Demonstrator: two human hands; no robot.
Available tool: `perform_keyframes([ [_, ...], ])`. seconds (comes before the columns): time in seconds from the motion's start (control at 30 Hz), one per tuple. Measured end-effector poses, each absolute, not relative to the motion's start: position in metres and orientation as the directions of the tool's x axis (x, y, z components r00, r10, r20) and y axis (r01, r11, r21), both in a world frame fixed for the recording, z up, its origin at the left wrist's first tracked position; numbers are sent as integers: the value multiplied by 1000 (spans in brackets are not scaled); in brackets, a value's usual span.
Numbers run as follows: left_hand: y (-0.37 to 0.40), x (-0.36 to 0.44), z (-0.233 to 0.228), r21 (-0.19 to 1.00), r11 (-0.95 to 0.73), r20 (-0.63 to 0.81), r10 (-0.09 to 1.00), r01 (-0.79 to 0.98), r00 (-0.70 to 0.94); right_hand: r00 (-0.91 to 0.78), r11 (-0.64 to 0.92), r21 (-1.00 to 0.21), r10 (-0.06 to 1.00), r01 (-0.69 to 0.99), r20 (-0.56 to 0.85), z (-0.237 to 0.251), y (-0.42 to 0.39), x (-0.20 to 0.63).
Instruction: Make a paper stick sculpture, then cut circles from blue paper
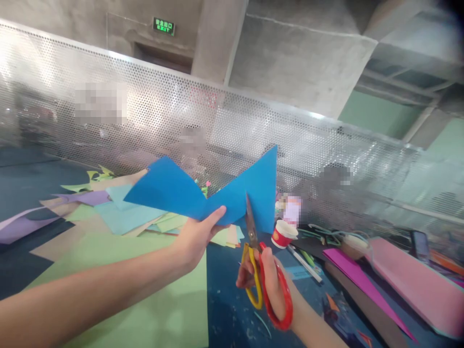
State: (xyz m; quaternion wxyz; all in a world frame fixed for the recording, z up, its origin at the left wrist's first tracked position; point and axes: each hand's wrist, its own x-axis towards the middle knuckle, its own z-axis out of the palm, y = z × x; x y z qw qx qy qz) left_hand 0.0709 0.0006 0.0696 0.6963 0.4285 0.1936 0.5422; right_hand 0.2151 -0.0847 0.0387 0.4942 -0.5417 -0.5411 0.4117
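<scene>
A sheet of blue paper (174, 188), cut into an angular shape with a deep V-notch in its top edge, is held up above the table. My left hand (197, 237) pinches its lower middle, thumb on the near face. My right hand (268, 273) grips scissors (253, 237) with one yellow and one red handle loop, fingers through the loops. The blades point upward and lie at the paper's right part, close together. A cut edge runs near them. Under my left forearm lies a large light green sheet (163, 290).
Coloured paper sheets and scraps (123, 208) are heaped at the left. At the right are a red and white paper cup (284, 234), a white pen (306, 265), a magenta strip (362, 285) and a pink sheet (416, 285). A perforated metal screen (152, 106) stands behind.
</scene>
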Motion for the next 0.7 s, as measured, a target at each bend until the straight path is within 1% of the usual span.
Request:
perform_keyframes([
  [0.13, 5, 71, 68, 808, -29, 284, 894, -589, 346, 55, 82, -973, 994, 214, 95, 42, -85, 219],
  [0.2, 6, 72, 66, 818, -38, 297, 883, -574, 365, 56, 74, -976, 995, 203, 87, 45, -86, 220],
  [0.3, 6, 71, 65, 845, -20, 286, 862, -535, 420, 57, 62, -990, 996, 130, 70, 47, -87, 220],
  [0.4, 5, 71, 65, 867, 11, 265, 837, -497, 479, 68, 89, -992, 993, 87, 95, 47, -85, 221],
  [0.7, 6, 68, 66, 914, -9, 234, 829, -406, 509, 106, 62, -981, 991, 182, 82, 47, -85, 225],
])
